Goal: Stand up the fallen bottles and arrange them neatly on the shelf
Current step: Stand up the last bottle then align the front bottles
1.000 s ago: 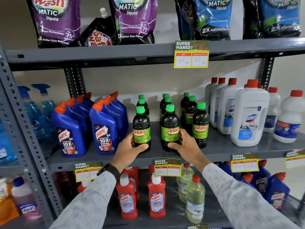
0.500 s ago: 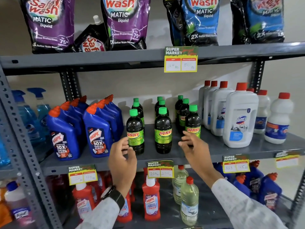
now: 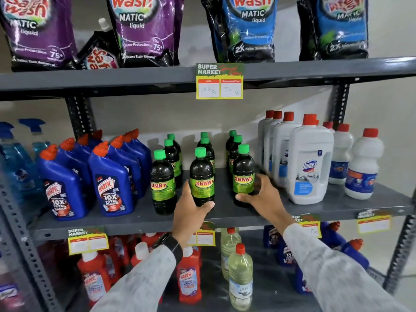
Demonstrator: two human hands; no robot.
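Dark Sunny bottles with green caps stand upright in three short rows on the grey middle shelf (image 3: 351,204). My left hand (image 3: 191,210) wraps the base of the front middle Sunny bottle (image 3: 201,176). My right hand (image 3: 262,194) grips the lower part of the front right Sunny bottle (image 3: 243,174). The front left Sunny bottle (image 3: 162,183) stands free beside my left hand. None of these bottles lies on its side.
Blue Harpic bottles (image 3: 110,183) crowd the left of the shelf, white Domex bottles (image 3: 309,163) the right. Detergent pouches (image 3: 144,30) fill the shelf above. Red Harpic bottles (image 3: 189,282) and pale bottles (image 3: 239,278) stand below. Price tags (image 3: 219,81) hang from shelf edges.
My hands let go of the left and middle front bottles, drew back, then shifted right. Now the left holds the middle front bottle and the right holds the right front one.
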